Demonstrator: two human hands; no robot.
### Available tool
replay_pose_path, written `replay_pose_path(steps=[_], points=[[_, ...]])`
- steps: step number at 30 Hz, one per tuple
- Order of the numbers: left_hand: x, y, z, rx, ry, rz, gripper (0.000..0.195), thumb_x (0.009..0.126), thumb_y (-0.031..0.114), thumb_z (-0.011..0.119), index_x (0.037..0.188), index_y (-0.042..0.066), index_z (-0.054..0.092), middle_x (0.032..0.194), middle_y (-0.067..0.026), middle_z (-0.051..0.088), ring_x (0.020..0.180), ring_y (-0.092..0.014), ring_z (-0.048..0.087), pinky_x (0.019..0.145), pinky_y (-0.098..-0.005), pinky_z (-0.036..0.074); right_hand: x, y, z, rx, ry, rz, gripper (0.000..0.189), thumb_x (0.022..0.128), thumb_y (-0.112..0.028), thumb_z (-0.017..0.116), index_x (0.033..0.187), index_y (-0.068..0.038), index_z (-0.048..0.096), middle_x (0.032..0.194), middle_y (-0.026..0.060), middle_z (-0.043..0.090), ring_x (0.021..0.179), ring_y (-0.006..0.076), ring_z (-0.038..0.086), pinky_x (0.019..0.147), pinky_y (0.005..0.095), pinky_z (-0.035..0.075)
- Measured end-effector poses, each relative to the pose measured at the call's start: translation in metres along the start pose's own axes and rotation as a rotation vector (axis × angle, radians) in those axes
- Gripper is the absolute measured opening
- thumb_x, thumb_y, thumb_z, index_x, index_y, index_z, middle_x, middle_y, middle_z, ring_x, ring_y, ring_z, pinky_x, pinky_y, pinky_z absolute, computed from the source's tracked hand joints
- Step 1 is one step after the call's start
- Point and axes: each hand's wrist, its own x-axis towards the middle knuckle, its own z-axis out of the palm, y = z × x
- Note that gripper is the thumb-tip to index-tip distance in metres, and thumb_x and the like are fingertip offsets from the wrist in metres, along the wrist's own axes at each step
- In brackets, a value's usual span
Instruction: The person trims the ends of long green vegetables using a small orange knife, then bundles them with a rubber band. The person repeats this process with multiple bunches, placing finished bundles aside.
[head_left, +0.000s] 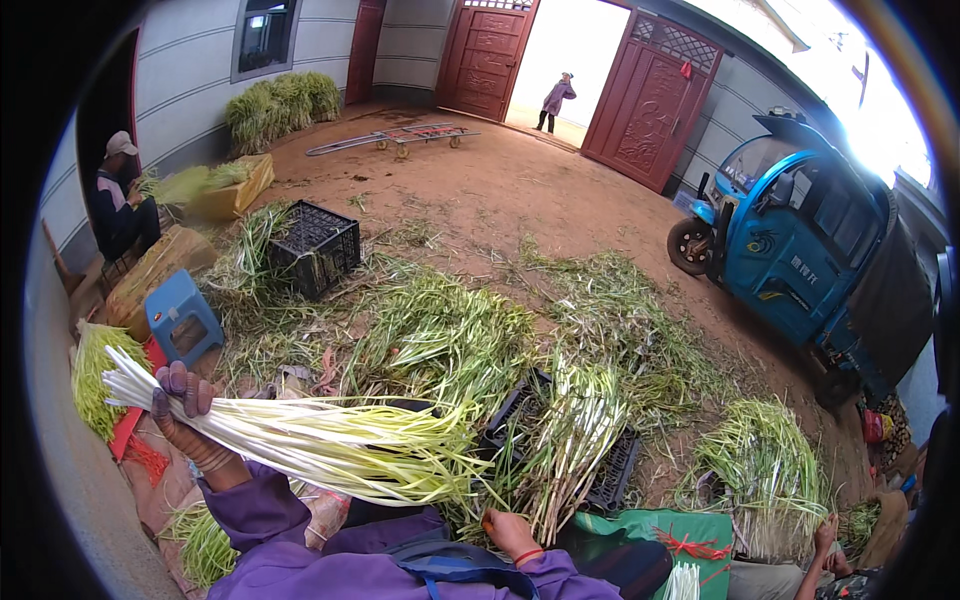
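My left hand (184, 401), in a dark glove, grips a bundle of blanched chives (315, 439) near its white stem ends. The pale yellow leaves stretch rightward across the front of my lap. Low in the middle is my right hand (514, 534), bare-fingered with a red band at the wrist. It is near the lower ends of a heap of uncleaned chives (574, 435), which lies over a black plastic crate (619, 469). Whether its curled fingers pinch anything is unclear. A green sack (630, 523) with red ties lies to its right, with trimmed white stems (682, 581) on it.
Leaf scraps (442, 330) cover the ground ahead. A blue stool (184, 315) and upturned black crate (315, 247) stand left; a blue three-wheeler (795, 240) stands right. A co-worker's hands (829, 544) are low right. People sit (124, 195) at left and stand (556, 101) by the gate.
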Motion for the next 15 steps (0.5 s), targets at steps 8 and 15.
replay_pose_path(steps=[8,15], points=[[-0.0015,-0.0008,0.0045,-0.025,0.065,0.018,0.02,0.09,0.012,0.062,0.09,0.007,0.043,0.08,-0.0019,0.04,0.053,-0.007,0.037,0.048,-0.0229,0.036,-0.0008,0.0022,0.0049,0.069,0.0,0.01,0.02,0.084,-0.025,0.062,0.095,-0.009,0.064,0.083,0.0184,0.068,0.08,0.038,0.066,0.07,0.0473,0.051],[0.0005,-0.0013,0.0046,-0.024,0.015,0.008,0.02,0.089,0.012,0.063,0.091,0.007,0.044,0.081,-0.0019,0.042,0.053,-0.007,0.038,0.048,-0.0229,0.036,-0.0003,-0.0018,-0.002,0.051,-0.072,0.02,0.022,0.085,-0.027,0.064,0.095,-0.007,0.066,0.083,0.0189,0.068,0.082,0.0373,0.066,0.072,0.0461,0.051]])
